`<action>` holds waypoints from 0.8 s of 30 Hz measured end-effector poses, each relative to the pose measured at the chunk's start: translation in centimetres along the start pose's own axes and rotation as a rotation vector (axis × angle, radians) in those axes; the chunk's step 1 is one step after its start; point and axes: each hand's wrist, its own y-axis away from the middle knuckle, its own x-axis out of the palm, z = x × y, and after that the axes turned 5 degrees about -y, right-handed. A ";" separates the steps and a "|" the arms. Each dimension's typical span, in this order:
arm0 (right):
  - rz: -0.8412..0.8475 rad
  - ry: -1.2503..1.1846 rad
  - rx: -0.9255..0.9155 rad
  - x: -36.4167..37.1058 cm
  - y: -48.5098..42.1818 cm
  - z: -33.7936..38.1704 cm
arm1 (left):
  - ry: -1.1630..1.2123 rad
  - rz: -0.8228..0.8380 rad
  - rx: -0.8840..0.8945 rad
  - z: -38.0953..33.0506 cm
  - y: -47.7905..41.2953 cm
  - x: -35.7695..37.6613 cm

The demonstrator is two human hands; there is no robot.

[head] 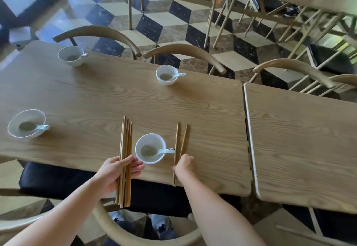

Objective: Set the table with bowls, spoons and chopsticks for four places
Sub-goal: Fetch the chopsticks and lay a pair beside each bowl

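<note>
Our left hand (119, 170) grips the chopstick bundle (125, 139) while our right hand (184, 163) pinches a pair (176, 139) on the worktop (96, 95) beside the near bowl (150, 148): light, stiff, slippery, we judge, best pinched mid-length.

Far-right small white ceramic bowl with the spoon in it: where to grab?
Pinch the left rim from above. The small white ceramic bowl stands upright and open; the white ceramic spoon has its handle overhanging the right rim, so that side is obstructed.
</note>
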 end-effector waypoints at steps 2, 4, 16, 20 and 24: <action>0.028 -0.138 -0.010 0.3 0.4 0.1 | 0.001 0.002 -0.001 0.1 0.0 -0.1; 0.002 -0.351 0.085 0.6 0.6 0.3 | 0.011 0.000 0.003 0.4 0.1 0.0; -0.069 -0.560 0.256 0.4 0.9 1.0 | 0.015 -0.066 0.002 1.1 0.0 -0.5; -0.083 -0.561 0.256 0.6 0.9 1.2 | 0.014 -0.059 -0.010 1.2 -0.1 -0.5; -0.072 -0.539 0.256 0.5 1.0 1.2 | -0.003 -0.052 -0.017 1.2 0.0 -0.5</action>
